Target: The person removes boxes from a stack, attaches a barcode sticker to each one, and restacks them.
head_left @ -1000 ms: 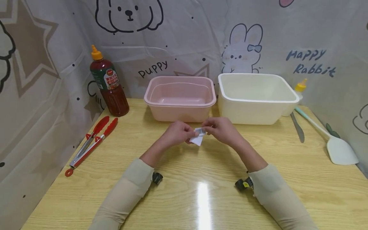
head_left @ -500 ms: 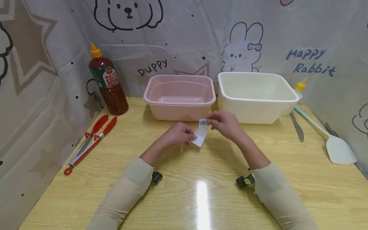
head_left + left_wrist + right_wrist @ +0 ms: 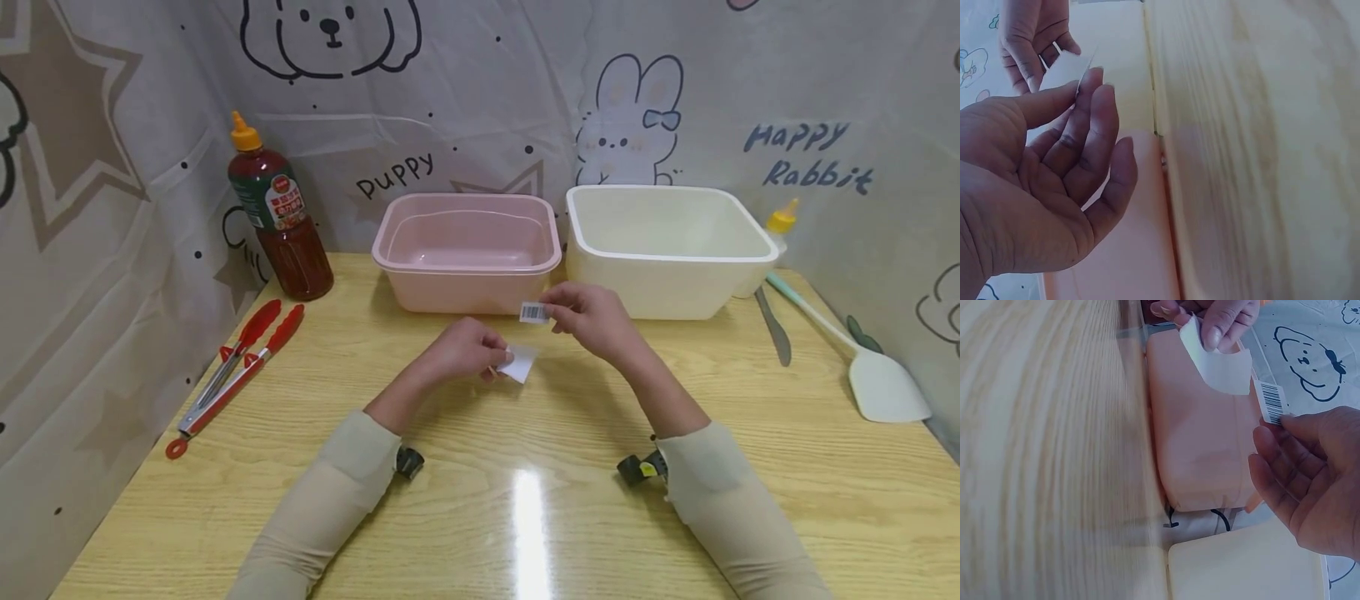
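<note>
In the head view my left hand (image 3: 468, 350) pinches a small white backing paper (image 3: 519, 365) between thumb and fingers, above the wooden table. My right hand (image 3: 588, 317) holds a white barcode sticker (image 3: 533, 312) by its right edge, a little higher and farther from me. A gap shows between sticker and paper. The right wrist view gives the printed bars of the barcode sticker (image 3: 1270, 402) clearly, beside the curled backing paper (image 3: 1216, 362). From the left wrist, the paper (image 3: 1066, 70) appears nearly edge-on between thumb and index finger.
Behind the hands stand a pink tub (image 3: 468, 292) and a cream tub (image 3: 652, 292). On the left are a red sauce bottle (image 3: 288, 233) and red-handled tongs (image 3: 232, 379). To the right lie a spreader knife (image 3: 774, 329) and a white spatula (image 3: 888, 387); a yellow-capped bottle (image 3: 782, 221) is partly hidden.
The barcode sticker has come away from the backing paper. My right hand has moved up and slightly right with it, while the left hand has stayed almost in place with the paper.
</note>
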Action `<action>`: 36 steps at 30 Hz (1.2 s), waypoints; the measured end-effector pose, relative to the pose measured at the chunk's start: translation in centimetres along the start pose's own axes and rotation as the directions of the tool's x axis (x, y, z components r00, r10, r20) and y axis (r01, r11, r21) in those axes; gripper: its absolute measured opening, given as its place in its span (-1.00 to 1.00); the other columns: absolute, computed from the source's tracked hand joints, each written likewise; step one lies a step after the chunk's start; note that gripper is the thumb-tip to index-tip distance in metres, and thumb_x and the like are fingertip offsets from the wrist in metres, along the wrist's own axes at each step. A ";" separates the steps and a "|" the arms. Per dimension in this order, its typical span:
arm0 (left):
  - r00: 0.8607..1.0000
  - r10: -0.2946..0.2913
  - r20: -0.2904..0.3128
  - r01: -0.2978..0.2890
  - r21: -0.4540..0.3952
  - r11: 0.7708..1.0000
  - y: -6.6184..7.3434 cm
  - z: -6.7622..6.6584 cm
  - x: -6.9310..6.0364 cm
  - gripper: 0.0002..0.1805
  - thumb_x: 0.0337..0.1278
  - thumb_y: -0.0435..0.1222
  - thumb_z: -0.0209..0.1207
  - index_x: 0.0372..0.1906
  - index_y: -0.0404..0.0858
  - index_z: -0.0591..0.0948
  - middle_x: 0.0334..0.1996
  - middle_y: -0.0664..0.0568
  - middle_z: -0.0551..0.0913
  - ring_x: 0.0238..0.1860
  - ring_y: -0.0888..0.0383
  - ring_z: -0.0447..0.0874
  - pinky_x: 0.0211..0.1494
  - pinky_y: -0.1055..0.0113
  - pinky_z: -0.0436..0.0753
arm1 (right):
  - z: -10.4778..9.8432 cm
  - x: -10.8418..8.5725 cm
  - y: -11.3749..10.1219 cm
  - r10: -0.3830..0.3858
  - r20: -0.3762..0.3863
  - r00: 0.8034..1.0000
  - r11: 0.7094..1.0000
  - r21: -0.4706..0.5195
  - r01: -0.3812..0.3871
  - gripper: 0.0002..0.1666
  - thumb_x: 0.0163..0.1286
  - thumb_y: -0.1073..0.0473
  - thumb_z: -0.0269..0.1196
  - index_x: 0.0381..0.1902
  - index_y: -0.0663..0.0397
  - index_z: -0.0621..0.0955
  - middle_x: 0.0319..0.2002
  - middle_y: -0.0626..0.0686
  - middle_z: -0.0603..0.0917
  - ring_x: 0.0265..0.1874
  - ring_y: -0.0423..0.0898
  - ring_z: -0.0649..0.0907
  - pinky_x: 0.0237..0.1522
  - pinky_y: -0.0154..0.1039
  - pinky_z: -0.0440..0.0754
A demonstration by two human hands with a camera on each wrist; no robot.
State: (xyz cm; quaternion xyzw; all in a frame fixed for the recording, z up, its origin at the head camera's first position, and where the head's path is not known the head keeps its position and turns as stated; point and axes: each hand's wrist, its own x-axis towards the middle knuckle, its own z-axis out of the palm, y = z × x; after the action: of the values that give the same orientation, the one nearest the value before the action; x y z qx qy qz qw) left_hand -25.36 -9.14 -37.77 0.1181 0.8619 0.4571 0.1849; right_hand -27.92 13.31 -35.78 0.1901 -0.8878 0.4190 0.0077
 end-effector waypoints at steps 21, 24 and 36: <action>0.998 -0.044 -0.037 0.048 0.145 0.988 -0.1 -0.5 -0.1 -0.64 0.40 -0.02 0.18 0.11 -0.11 0.70 -0.18 0.05 0.79 -0.24 0.11 0.79 -0.15 0.24 0.70 | -0.4 0.2 -0.2 0.026 0.032 0.999 0.996 0.085 -0.029 -0.70 0.55 0.04 0.18 0.02 0.11 0.68 -0.15 0.16 0.76 -0.29 0.11 0.77 -0.24 -0.20 0.74; 0.993 -0.001 -0.117 0.014 0.103 0.995 0.3 -1.0 -0.4 -0.63 0.42 -0.03 0.17 0.11 -0.14 0.70 -0.07 0.02 0.77 -0.16 0.02 0.80 -0.08 0.17 0.71 | -0.3 0.3 -0.5 0.025 0.046 0.999 0.994 0.102 -0.030 -0.71 0.55 0.06 0.18 0.03 0.12 0.67 -0.14 0.20 0.75 -0.30 0.11 0.76 -0.18 -0.11 0.76; 0.936 -0.011 -0.351 -0.057 -0.182 0.982 0.6 -2.6 -0.2 -0.68 0.39 -0.15 0.23 0.14 -0.15 0.66 0.00 -0.06 0.77 -0.25 0.07 0.76 -0.16 0.21 0.71 | 2.1 1.7 -1.9 -0.017 0.113 0.993 0.995 0.104 0.005 -0.65 0.55 0.05 0.19 0.14 0.06 0.69 -0.03 0.13 0.76 -0.31 -0.03 0.77 -0.20 -0.14 0.74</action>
State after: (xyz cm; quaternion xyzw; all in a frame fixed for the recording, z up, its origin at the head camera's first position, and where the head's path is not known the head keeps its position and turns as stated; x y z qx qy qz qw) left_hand -26.29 -10.79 -35.92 0.0266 0.8323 0.5527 0.0334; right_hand -28.52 10.13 -35.45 0.2188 -0.8628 0.4530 -0.0504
